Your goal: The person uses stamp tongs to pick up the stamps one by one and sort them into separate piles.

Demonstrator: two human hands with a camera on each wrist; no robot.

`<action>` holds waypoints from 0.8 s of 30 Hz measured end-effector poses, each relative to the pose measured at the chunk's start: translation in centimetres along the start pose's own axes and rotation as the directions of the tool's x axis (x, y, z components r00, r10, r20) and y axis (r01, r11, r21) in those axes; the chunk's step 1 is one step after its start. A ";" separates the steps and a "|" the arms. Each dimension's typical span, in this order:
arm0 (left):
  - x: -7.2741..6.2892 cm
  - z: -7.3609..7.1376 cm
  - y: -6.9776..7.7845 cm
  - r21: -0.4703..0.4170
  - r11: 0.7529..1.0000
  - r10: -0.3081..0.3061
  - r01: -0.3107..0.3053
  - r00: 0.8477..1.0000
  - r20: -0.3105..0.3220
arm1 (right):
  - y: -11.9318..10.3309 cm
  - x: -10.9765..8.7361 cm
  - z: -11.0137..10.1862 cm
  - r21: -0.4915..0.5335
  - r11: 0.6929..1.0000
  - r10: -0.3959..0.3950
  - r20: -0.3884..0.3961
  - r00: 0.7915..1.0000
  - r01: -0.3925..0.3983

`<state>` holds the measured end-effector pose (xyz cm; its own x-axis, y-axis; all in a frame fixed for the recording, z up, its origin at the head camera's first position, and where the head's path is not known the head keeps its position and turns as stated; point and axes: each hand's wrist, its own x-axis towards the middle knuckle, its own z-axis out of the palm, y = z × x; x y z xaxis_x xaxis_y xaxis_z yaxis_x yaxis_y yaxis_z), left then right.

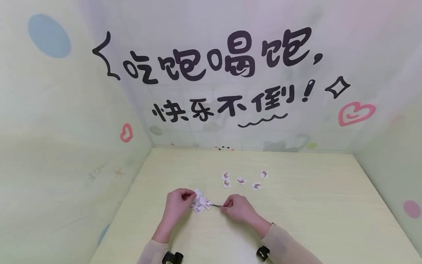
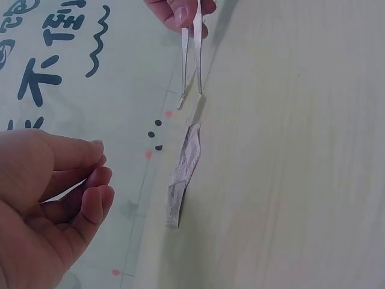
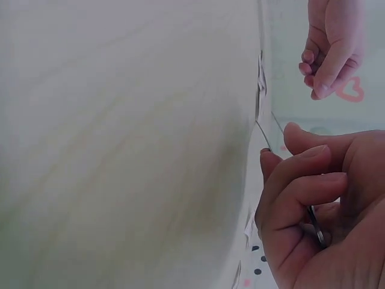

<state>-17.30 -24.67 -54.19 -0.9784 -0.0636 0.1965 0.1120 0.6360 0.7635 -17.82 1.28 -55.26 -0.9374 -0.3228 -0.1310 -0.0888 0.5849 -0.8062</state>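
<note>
Metal tweezers (image 1: 217,205) are in my right hand (image 1: 240,209), pinched between thumb and fingers. Their two tips stand apart in the left wrist view, close to the near end of a low heap of small white paper pieces (image 2: 183,171). That heap (image 1: 199,201) lies on the table between my two hands. My left hand (image 1: 178,203) hovers at its left edge. Its fingers (image 2: 99,174) are loosely bent toward the thumb, and nothing shows between them. The right wrist view shows the tweezers' rear end (image 3: 317,226) inside my right palm.
Beyond the hands, several small white squares with a printed picture (image 1: 241,181) lie spread on the pale wooden table (image 1: 313,205). One square (image 1: 264,173) lies farthest right. Printed walls (image 1: 211,135) close off the table's back and sides.
</note>
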 end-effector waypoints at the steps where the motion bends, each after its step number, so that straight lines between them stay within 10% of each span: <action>1: 0.0 0.1 0.1 -0.004 1.000 0.010 -0.010 1.000 0.001 | 0.2 -0.2 -0.3 0.001 1.000 0.000 -0.001 1.000 0.000; 12: 0.7 3.1 2.4 -0.048 0.997 0.066 -0.062 0.994 0.087 | 4.0 -2.6 -5.2 0.028 0.999 0.033 -0.041 0.999 -0.031; 24: 2.7 11.9 6.0 -0.047 0.994 0.110 -0.102 0.965 0.236 | 6.7 -2.7 -10.4 0.052 0.994 0.100 -0.109 0.989 -0.095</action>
<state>-21.37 -11.92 -56.39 -0.9732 0.1906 0.1285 0.2192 0.6022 0.7676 -19.43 13.85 -54.32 -0.9725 -0.1800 -0.1475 0.0182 0.5731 -0.8192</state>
